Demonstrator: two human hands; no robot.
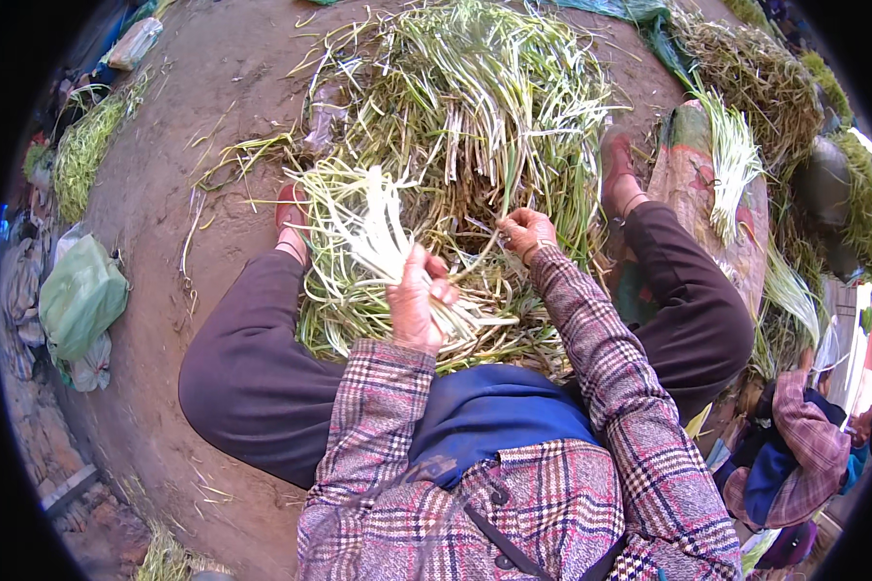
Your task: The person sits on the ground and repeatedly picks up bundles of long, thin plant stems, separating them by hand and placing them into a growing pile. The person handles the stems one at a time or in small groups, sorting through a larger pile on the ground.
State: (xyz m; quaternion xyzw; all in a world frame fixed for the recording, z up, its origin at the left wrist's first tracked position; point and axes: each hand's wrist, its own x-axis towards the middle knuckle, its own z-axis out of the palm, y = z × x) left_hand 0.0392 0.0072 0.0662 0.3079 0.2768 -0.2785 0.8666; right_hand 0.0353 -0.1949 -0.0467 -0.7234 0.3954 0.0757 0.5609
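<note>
My left hand [416,298] is closed around a bunch of pale leafy vegetable stalks [378,225]. Their white ends stick out below my fist to the right, and the rest fans up and to the left. With thumb and fingers, my right hand [529,231] pinches a thin stalk [485,259] that slants down toward the left hand. Between my legs and beyond my feet lies a large heap of green-and-white stalks [472,72], with brownish ends in its middle. What the left palm covers is hidden.
A loose bundle of stalks [730,167] rests on a stuffed sack [679,181] by my right leg. Behind it is a heap of dry, grassy trimmings [748,80]. A co-worker [792,450] sits at lower right. A green plastic bag [83,298] lies on the dirt floor [152,218] at left.
</note>
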